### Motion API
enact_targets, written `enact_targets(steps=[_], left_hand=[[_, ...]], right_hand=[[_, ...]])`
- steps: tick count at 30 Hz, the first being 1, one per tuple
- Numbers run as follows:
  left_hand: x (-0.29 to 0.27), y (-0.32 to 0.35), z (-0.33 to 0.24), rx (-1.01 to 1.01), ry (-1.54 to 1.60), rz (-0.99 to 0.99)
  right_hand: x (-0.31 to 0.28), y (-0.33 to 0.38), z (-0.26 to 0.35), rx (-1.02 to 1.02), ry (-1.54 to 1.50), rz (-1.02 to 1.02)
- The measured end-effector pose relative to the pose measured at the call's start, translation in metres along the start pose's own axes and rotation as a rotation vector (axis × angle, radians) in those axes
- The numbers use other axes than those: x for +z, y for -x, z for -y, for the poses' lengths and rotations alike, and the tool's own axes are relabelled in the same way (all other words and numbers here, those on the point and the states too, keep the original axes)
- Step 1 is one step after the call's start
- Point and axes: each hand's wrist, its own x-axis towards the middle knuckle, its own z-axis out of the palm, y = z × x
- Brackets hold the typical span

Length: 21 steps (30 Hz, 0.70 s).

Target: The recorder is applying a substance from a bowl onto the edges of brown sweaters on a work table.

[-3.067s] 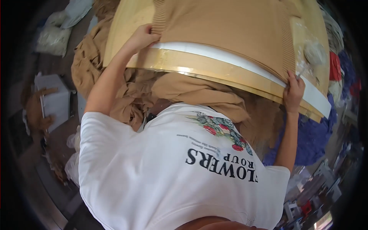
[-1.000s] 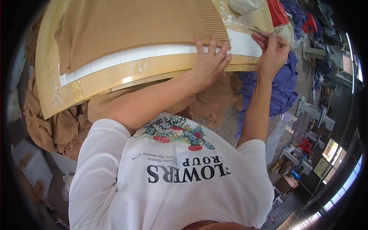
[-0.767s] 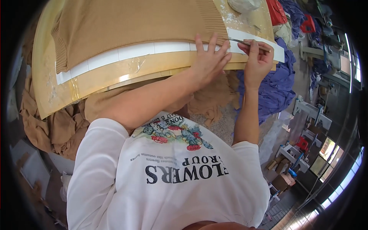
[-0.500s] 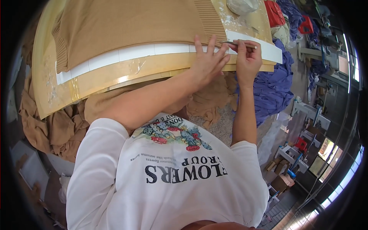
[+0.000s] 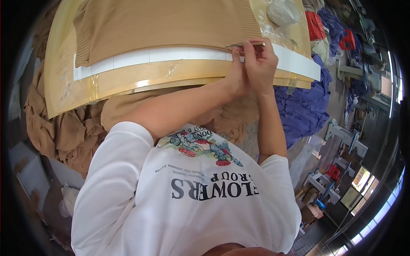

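Note:
A tan knitted panel (image 5: 166,30) with ribbed ends lies over a white strip (image 5: 166,55) marked with cross lines. My right hand (image 5: 261,66) is closed around a slender pointed tool (image 5: 257,44), perhaps tweezers or an awl; its kind is unclear. The tool's tip points left, at the panel's near edge by the right-hand ribbing. My left hand (image 5: 236,80) is right beside it, fingers drawn together at that same edge, apparently pinching the knit. Part of the left fingers is hidden behind my right hand.
Underneath is a yellowish board (image 5: 64,91) with tape on it. A clear plastic bag (image 5: 283,12) sits at its far right. Tan knitwear (image 5: 68,132) is heaped below left, purple fabric (image 5: 303,111) at right. Red objects and machine tables stand further right.
My left hand has gone from spread fingers on the panel to fingers drawn together beside my right hand. The right hand with the tool has moved left along the edge.

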Motion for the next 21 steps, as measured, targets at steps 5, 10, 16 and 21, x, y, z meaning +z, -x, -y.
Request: enact_targets(steps=[5, 10, 16, 21], left_hand=[[-0.001, 0.026, -0.025, -0.039, -1.112, -0.138], [-0.002, 0.045, -0.046, -0.064, -2.193, -0.303], [-0.011, 0.039, -0.067, -0.407, -2.136, -0.645], [0.035, 0.011, 0.006, -1.404, -3.878, 0.364]], right_hand=[[0.018, -0.002, 0.025, -0.109, -0.139, -0.078], [0.056, -0.011, 0.025, -0.119, -0.067, 0.116], [0.068, -0.016, 0.042, -0.143, -0.103, 0.122], [0.094, -0.019, 0.052, -0.187, -0.168, 0.229]])
